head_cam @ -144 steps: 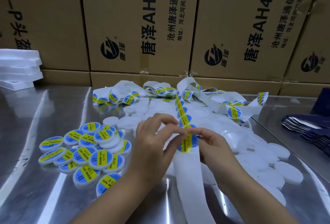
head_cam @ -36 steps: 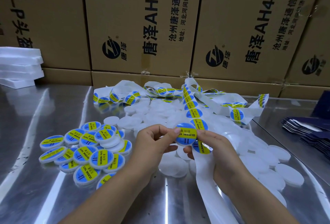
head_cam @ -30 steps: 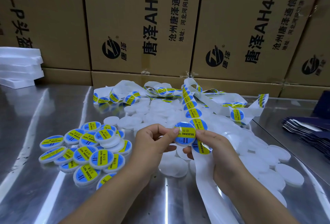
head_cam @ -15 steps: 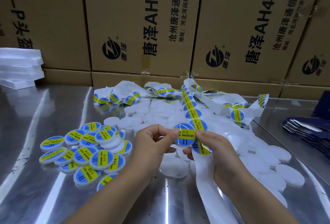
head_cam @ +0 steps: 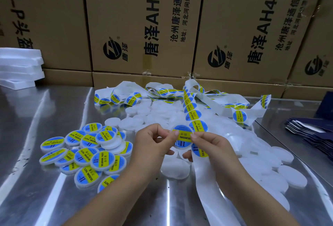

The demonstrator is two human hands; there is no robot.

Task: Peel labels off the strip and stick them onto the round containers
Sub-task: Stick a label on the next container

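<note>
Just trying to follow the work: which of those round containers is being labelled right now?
The container pinched between the left hand and right hand, off the table. Labelled ones lie piled at the left, plain white ones beyond and right.

Held container (head_cam: 182, 136): round, blue-and-yellow label on its face, raised above the metal table (head_cam: 45, 117).
Left hand (head_cam: 151, 143): pinches the held container's left edge, thumb on the label.
Right hand (head_cam: 212, 146): pinches its right edge.
Label strip (head_cam: 193, 112): passes just right of the held container.
Labelled containers (head_cam: 86, 152): heaped to its left.
Plain white containers (head_cam: 252, 153): spread behind it and to its right.
Cardboard boxes (head_cam: 140, 24): stacked far behind it.
</note>
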